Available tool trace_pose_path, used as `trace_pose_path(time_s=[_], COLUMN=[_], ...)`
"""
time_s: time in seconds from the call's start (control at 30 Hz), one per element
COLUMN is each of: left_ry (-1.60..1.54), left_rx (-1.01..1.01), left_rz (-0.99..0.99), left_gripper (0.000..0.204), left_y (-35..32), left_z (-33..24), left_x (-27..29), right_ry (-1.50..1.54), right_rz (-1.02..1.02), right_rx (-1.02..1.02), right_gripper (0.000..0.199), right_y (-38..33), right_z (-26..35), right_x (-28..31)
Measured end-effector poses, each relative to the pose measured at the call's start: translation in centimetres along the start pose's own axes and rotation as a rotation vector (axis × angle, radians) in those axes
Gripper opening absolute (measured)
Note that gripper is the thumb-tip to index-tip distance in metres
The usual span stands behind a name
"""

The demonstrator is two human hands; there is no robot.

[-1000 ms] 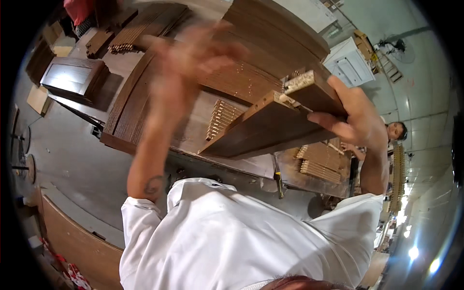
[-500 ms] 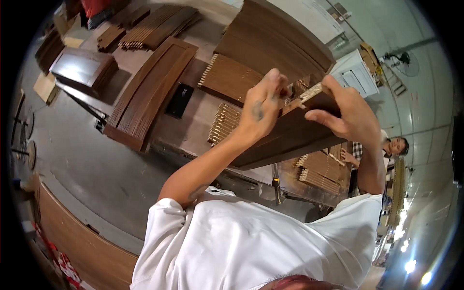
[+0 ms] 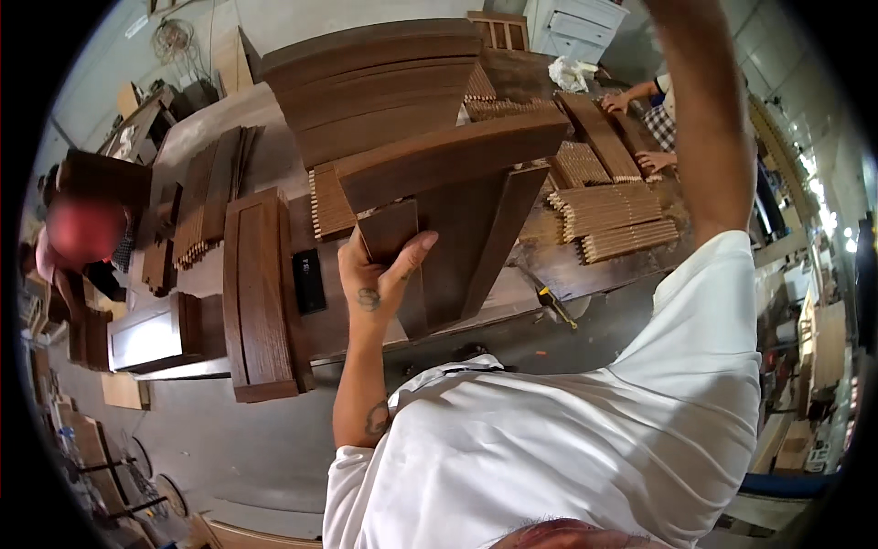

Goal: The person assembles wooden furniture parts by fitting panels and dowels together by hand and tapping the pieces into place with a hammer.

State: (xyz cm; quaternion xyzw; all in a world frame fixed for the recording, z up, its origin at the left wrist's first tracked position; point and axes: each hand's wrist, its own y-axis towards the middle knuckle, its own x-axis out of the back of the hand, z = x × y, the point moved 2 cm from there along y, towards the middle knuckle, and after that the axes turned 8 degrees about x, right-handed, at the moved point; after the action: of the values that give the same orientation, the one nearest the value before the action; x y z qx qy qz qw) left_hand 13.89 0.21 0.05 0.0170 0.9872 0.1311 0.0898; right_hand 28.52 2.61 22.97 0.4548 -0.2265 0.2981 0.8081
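A brown wooden panel (image 3: 448,247) with upright side stiles stands on edge at the near side of the table. Across its top lies a curved-looking wooden rail (image 3: 448,160), with pale joint ends showing in narrow gaps beneath it. My left hand (image 3: 380,274) is closed round the panel's left stile, thumb on the front face and fingers behind. My right arm (image 3: 704,119) is raised past the upper edge of the view, so its hand is out of sight. Behind the panel rises a stack of wide brown boards (image 3: 375,91).
Left on the table are a long framed panel (image 3: 261,293), a flat black object (image 3: 309,281) and slatted pieces (image 3: 206,197). Bundled strips (image 3: 622,210) and a yellow-and-black handled tool (image 3: 556,306) lie right. A co-worker's hands (image 3: 654,162) touch boards far right; another person (image 3: 82,233) is far left.
My right hand has left the panel's top and risen out of view. My left hand has shifted down onto the stile. A rail now shows across the top. The view has turned.
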Motion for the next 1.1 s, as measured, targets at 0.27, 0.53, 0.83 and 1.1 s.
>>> trace_pose_path(time_s=[0.27,0.53,0.83,1.1], left_ry=[0.024,0.126,0.167,0.141], left_rx=[-0.054,-0.109,-0.315,-0.282], left_rz=[-0.069,0.0,0.022,0.085], left_gripper=[0.019,0.035,0.034,0.042], left_y=[0.2,-0.2,-1.8,-0.4], left_z=[-0.4,-2.0,-1.7,-5.2], left_x=[-0.7,2.2,5.8,5.2], right_ry=[-0.422,-0.032,-0.784,-0.734], right_rz=[0.548,-0.621,0.038,-0.036], right_rx=[-0.094,-0.108,-1.179,-0.972], right_gripper=[0.08,0.035,0.055,0.024], right_y=[-0.7,-12.3,-48.3,-50.2], right_z=[-6.5,-11.4,-25.9,-26.8], right_x=[-4.5,-0.4,-21.3,-16.9])
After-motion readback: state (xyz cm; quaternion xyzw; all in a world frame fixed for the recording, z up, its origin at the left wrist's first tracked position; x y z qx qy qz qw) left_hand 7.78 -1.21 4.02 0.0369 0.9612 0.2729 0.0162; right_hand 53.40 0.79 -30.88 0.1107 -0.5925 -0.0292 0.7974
